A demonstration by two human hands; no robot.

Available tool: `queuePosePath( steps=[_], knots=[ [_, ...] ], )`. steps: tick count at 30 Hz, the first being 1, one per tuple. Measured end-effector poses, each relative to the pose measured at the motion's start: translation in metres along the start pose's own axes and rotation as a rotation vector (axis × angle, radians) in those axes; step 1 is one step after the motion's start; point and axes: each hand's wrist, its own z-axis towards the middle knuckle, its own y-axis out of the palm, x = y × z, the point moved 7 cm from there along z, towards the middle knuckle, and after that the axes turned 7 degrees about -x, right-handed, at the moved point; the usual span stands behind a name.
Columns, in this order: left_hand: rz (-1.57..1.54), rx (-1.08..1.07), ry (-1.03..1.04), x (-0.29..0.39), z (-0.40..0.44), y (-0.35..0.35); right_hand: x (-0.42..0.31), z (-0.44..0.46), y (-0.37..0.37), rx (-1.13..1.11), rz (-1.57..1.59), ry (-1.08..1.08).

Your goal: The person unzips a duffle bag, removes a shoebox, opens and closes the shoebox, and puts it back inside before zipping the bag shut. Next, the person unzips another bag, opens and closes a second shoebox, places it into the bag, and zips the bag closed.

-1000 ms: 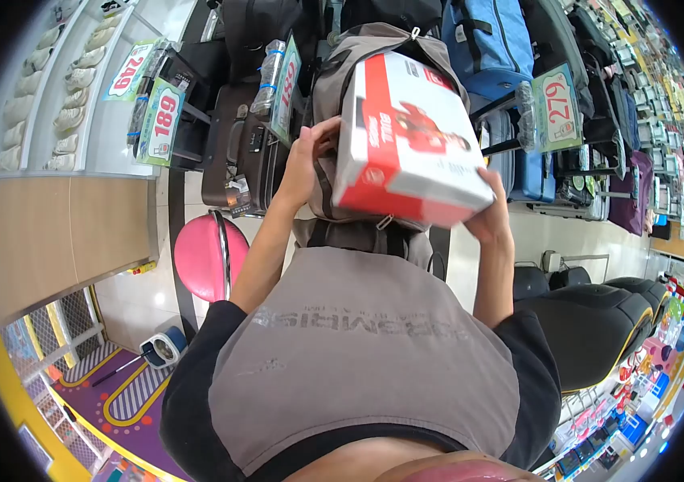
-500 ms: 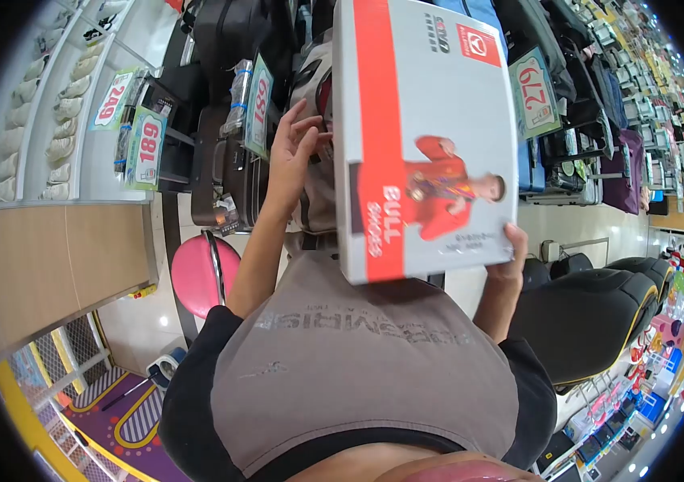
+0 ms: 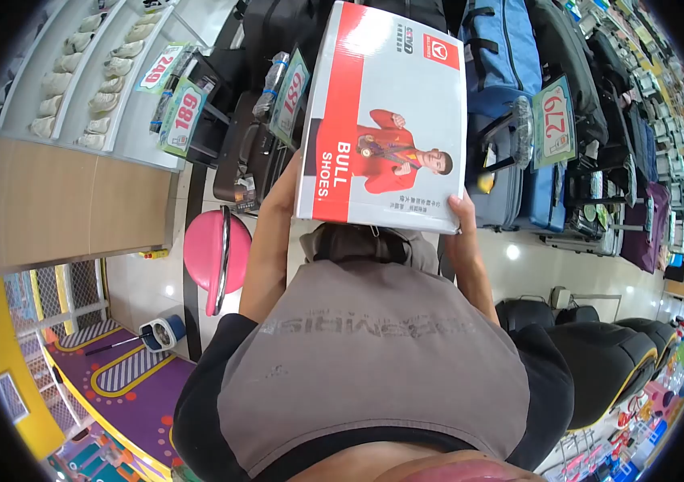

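Observation:
A white and red shoe box (image 3: 406,88), marked BULL SHOES, is held up in front of my chest. Its lid shows a printed person in red. My right hand (image 3: 462,214) grips the near right corner, thumb along the edge. Against the left side of the box is my left hand (image 3: 290,173), with its fingers hidden behind the cardboard; it supports the box from that side.
Dark suitcases (image 3: 239,149) and a blue bag (image 3: 503,48) stand beyond the box, with price signs (image 3: 555,120) among them. A pink round stool (image 3: 207,249) is at left, near a shoe shelf (image 3: 129,120). Black chairs (image 3: 599,361) stand at right.
My left hand, open beside the box before, has gone to its left side. The box has shifted left and up in view and turned slightly. My right hand keeps its corner grip.

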Motion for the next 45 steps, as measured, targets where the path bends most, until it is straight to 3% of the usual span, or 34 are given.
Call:
queuePosePath(
  steps=[7,10,11,14,16,19,26,30,31,32,34,38,40,42,45],
  knots=[
    [-0.131,0.077,0.161,0.002,0.008,0.016,-0.011,0.009,-0.017,-0.054,-0.087,-0.062],
    [-0.182,0.064,0.291,0.001,0.012,0.028,-0.049,-0.005,-0.024,0.287,-0.601,-0.109],
    [-0.195,0.058,0.325,0.000,0.015,0.033,-0.072,-0.008,-0.020,0.317,-0.843,-0.299],
    [-0.228,0.024,0.401,-0.008,0.023,0.054,-0.105,-0.020,0.028,0.138,-0.852,-0.523],
    [-0.230,0.024,0.449,-0.013,0.029,0.067,-0.117,-0.025,0.080,-0.086,-1.102,-0.511],
    [-0.109,0.109,0.546,-0.013,0.033,0.072,-0.091,-0.021,0.111,-0.177,-1.349,-0.579],
    [0.059,0.330,0.589,-0.020,0.015,0.047,-0.098,-0.025,0.088,-0.062,-1.213,-0.778],
    [0.085,0.377,0.583,-0.013,-0.008,0.036,-0.125,-0.044,-0.006,0.391,-0.864,-0.898],
    [0.042,0.348,0.601,-0.016,-0.011,0.028,-0.133,-0.044,-0.035,0.547,-0.625,-0.949],
    [0.000,0.315,0.621,-0.017,-0.013,0.019,-0.135,-0.044,-0.072,0.742,-0.450,-0.883],
    [-0.140,0.230,0.567,-0.026,-0.016,0.002,-0.129,-0.039,-0.123,0.829,-0.078,-0.655],
    [-0.461,0.058,0.388,-0.056,-0.019,-0.015,-0.052,-0.016,-0.175,0.662,0.318,-0.267],
    [-0.546,-0.132,0.364,-0.073,-0.016,-0.028,0.017,-0.006,-0.193,0.447,0.344,-0.034],
    [-0.576,-0.073,0.318,-0.075,-0.020,-0.022,0.043,-0.015,-0.136,0.450,0.321,0.206],
    [-0.629,-0.001,0.271,-0.074,-0.023,-0.011,0.101,-0.021,-0.119,0.293,0.294,0.384]
  ],
)
